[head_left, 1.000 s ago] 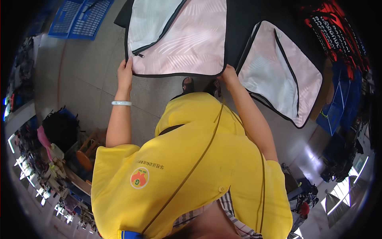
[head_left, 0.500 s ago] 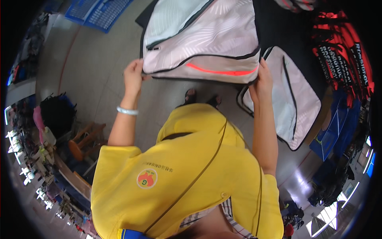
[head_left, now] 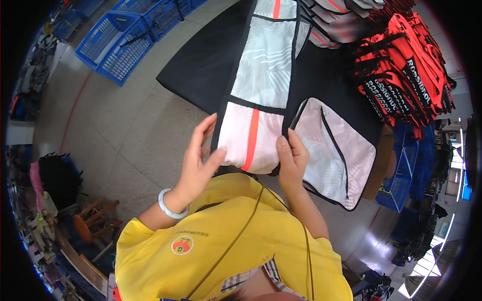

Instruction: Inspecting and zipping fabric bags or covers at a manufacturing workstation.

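Note:
A pale pink and white fabric bag (head_left: 263,65) with black edging is turned to show a long narrow side with a bright orange-red stripe. Its near end hangs over the black table edge toward my body. At its left border my left hand (head_left: 197,155) has fingers apart, the fingertips and thumb touching the edging. My right hand (head_left: 293,160) pinches the opposite border, thumb on top, its other fingers partly hidden. To the right lies a second, flat pink and white bag piece (head_left: 334,153) with black piping and a zip line.
The black table covering (head_left: 201,72) carries more pink and white pieces (head_left: 334,22) at the back and a stack of red and black bags (head_left: 396,75) at right. Blue plastic crates (head_left: 113,47) stand at far left. A wooden stool (head_left: 93,220) is at lower left.
The bag has turned from its broad face to its narrow striped side and come nearer my body. My hands have moved closer together; the left has loosened from the corner.

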Demonstrator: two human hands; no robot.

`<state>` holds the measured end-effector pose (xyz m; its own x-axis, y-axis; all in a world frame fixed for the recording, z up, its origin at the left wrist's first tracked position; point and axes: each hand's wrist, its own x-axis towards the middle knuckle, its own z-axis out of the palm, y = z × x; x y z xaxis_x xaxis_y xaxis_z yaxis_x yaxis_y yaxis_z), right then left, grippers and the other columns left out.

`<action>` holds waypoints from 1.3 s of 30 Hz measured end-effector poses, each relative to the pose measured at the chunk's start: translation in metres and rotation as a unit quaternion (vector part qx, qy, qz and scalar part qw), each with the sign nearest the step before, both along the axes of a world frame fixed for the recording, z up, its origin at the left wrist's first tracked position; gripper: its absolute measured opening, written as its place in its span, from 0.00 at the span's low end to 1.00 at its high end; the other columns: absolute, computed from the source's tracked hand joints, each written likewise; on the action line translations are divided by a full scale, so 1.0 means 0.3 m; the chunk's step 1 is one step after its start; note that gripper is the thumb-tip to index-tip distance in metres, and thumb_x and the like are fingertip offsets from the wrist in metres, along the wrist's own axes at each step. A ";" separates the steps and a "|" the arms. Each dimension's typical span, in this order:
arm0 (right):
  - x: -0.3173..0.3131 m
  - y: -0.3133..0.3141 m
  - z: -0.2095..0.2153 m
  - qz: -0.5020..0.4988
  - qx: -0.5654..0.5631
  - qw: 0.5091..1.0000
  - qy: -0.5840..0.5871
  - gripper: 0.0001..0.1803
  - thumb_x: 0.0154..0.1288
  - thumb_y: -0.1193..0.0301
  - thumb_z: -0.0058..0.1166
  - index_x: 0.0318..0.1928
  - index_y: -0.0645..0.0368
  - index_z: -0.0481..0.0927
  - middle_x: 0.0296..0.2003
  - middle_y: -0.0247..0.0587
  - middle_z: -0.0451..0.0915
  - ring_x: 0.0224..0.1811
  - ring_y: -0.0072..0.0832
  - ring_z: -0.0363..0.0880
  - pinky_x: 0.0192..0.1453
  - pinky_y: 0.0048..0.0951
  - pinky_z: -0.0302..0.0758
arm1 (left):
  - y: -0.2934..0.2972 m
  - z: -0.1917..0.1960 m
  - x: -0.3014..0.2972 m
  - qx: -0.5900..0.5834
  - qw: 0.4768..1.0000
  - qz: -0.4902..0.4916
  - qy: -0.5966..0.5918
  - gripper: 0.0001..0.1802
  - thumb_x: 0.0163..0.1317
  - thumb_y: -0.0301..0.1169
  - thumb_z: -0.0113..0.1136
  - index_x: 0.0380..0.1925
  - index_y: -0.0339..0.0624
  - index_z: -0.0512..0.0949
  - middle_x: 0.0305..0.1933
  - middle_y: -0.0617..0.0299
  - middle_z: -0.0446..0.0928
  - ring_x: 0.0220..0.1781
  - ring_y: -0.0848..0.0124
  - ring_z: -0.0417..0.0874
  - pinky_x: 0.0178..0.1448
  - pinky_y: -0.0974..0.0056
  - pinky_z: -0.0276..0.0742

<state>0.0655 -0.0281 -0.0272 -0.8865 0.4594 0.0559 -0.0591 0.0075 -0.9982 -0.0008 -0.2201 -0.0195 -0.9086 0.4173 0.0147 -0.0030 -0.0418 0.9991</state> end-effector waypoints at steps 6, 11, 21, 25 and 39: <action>0.010 -0.011 -0.015 0.004 -0.055 0.998 -0.005 0.14 0.73 0.71 0.49 0.51 0.70 0.77 0.41 0.29 0.79 0.41 0.12 0.71 0.45 0.17 0.69 | 0.022 -0.032 0.045 -0.029 0.999 -0.013 -0.037 0.25 0.69 0.33 0.55 0.61 0.30 0.67 0.50 0.53 0.78 0.53 0.70 0.76 0.58 0.63 0.71; 0.032 0.015 -0.026 0.065 -0.031 0.997 -0.005 0.18 0.76 0.71 0.42 0.60 0.70 0.70 0.47 0.35 0.79 0.48 0.17 0.75 0.52 0.19 0.71 | 0.039 -0.015 0.049 -0.023 0.998 -0.019 -0.057 0.22 0.67 0.30 0.57 0.58 0.30 0.69 0.48 0.53 0.79 0.49 0.72 0.77 0.55 0.65 0.73; 0.137 0.158 -0.606 0.076 -0.015 0.927 -0.366 0.36 0.73 0.43 0.43 0.60 0.66 0.71 0.45 0.41 0.81 0.43 0.24 0.80 0.44 0.22 0.73 | -0.056 -0.045 -0.115 0.017 0.986 -0.046 -0.158 0.34 0.59 0.22 0.62 0.66 0.32 0.64 0.58 0.56 0.75 0.59 0.71 0.75 0.64 0.66 0.69; 0.163 0.142 -0.706 0.143 -0.229 0.837 -0.475 0.41 0.69 0.37 0.43 0.60 0.65 0.69 0.48 0.45 0.82 0.42 0.30 0.82 0.44 0.30 0.74 | -0.155 -0.081 -0.274 -0.046 0.998 -0.010 -0.051 0.41 0.59 0.23 0.59 0.72 0.34 0.55 0.71 0.49 0.64 0.66 0.66 0.70 0.68 0.64 0.66; -0.019 0.181 -0.592 0.127 -0.276 0.907 -0.291 0.30 0.70 0.53 0.53 0.63 0.61 0.68 0.51 0.39 0.83 0.43 0.20 0.81 0.43 0.20 0.70 | -0.367 -0.654 -0.569 -0.146 0.916 0.128 -0.350 0.31 0.65 0.36 0.64 0.61 0.24 0.69 0.60 0.49 0.77 0.59 0.58 0.79 0.64 0.57 0.73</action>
<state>0.0598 0.0262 -0.2048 -0.7733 0.0526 -0.6318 0.5490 -0.4427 -0.7089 -0.1715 -0.3302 -0.2156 -0.7210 0.0820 -0.6880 -0.6754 0.1386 0.7243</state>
